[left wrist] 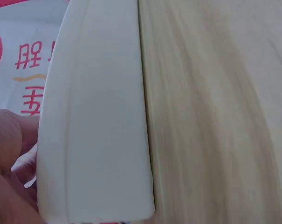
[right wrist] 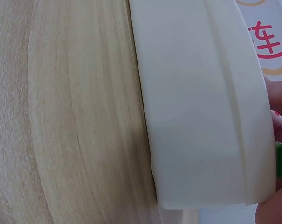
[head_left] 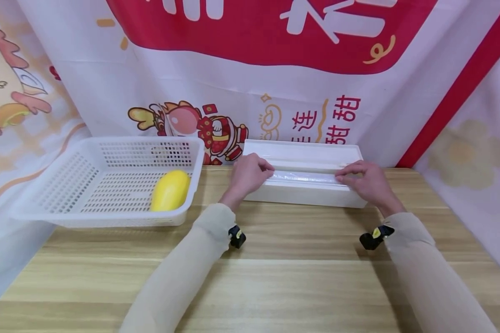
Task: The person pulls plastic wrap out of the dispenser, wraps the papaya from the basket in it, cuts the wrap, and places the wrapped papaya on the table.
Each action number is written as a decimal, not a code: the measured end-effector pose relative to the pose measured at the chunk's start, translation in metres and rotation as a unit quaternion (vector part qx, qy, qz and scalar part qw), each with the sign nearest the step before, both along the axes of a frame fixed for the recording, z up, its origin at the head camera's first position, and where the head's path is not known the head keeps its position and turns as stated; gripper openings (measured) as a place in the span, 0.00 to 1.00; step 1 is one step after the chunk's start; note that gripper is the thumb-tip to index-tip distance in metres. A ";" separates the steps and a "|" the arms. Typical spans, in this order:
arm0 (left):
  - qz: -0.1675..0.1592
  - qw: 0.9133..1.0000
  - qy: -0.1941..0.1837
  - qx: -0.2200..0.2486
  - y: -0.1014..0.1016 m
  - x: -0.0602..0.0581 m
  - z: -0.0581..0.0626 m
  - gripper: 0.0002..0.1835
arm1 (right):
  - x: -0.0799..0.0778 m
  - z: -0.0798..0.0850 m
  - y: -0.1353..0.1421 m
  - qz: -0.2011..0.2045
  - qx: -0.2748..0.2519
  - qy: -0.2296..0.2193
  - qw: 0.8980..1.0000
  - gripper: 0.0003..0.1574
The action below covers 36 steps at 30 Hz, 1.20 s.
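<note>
A long white cling film dispenser stands at the back of the wooden table, its lid raised against the backdrop. Across its opening lies shiny clear cling film. My left hand pinches the film near the left end with thumb and fingertips. At the right end, my right hand pinches it likewise. In both wrist views the dispenser's front wall hides most of the fingers. A small green part shows beside the right fingers in the right wrist view.
To the left, a white perforated plastic basket holds a yellow oval fruit, perhaps a melon. Behind the wooden table hangs a printed red and white cloth, close to the dispenser's back.
</note>
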<state>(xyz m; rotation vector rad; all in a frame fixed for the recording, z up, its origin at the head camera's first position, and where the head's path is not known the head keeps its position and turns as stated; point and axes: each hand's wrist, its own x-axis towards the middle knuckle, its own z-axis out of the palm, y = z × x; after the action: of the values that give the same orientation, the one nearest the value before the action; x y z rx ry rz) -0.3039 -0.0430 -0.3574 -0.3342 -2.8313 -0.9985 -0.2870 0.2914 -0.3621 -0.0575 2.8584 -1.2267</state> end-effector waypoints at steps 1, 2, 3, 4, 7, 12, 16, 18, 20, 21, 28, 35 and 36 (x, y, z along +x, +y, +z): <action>-0.003 1.000 -0.004 -0.009 0.004 -0.001 0.000 0.07 | 0.000 0.000 0.001 0.001 0.000 0.001 1.000 0.26; -0.006 1.000 -0.008 -0.015 0.008 -0.001 0.000 0.08 | 0.000 0.000 0.001 0.003 0.001 0.002 1.000 0.26; -0.010 1.000 -0.011 -0.019 0.012 -0.002 0.000 0.08 | 0.000 0.000 0.002 0.005 0.002 0.003 1.000 0.26; -0.014 1.000 -0.016 -0.022 0.016 -0.002 0.000 0.09 | 0.001 0.000 0.002 0.007 0.002 0.005 1.000 0.26; -0.017 0.999 -0.024 -0.022 0.025 -0.001 0.001 0.09 | 0.001 0.001 0.002 0.012 0.004 0.013 1.000 0.26; 0.001 1.000 -0.016 -0.025 0.033 0.000 0.001 0.07 | 0.003 0.000 0.001 0.016 0.006 0.029 0.999 0.25; 0.018 1.000 -0.011 -0.023 0.037 0.000 0.001 0.06 | 0.003 -0.003 0.001 0.016 0.009 0.045 0.999 0.24; 0.026 0.999 -0.008 -0.021 0.040 0.000 0.000 0.05 | 0.003 -0.004 0.001 0.015 0.007 0.053 0.998 0.24; 0.031 0.999 -0.006 -0.025 0.042 0.000 -0.002 0.05 | 0.002 -0.004 0.002 0.013 0.008 0.057 0.998 0.23; 0.033 0.999 -0.005 -0.027 0.043 0.001 -0.002 0.05 | 0.002 -0.004 0.002 0.011 0.007 0.057 0.998 0.23; 0.025 0.999 0.007 -0.037 0.045 0.003 -0.003 0.07 | 0.002 -0.003 0.001 0.013 0.014 0.062 0.998 0.25; 0.019 0.999 0.027 -0.025 0.045 0.004 -0.005 0.08 | 0.003 -0.003 0.001 0.014 0.015 0.054 0.998 0.29; 0.019 0.999 0.030 -0.018 0.045 0.004 -0.005 0.09 | 0.003 -0.002 0.001 0.015 0.016 0.052 0.998 0.29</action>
<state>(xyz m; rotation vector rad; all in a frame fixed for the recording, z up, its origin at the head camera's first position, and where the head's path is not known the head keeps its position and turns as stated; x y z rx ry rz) -0.2997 0.0018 -0.3625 -0.3068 -2.7937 -0.9168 -0.2838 0.2924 -0.3645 -0.1676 2.9521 -1.2078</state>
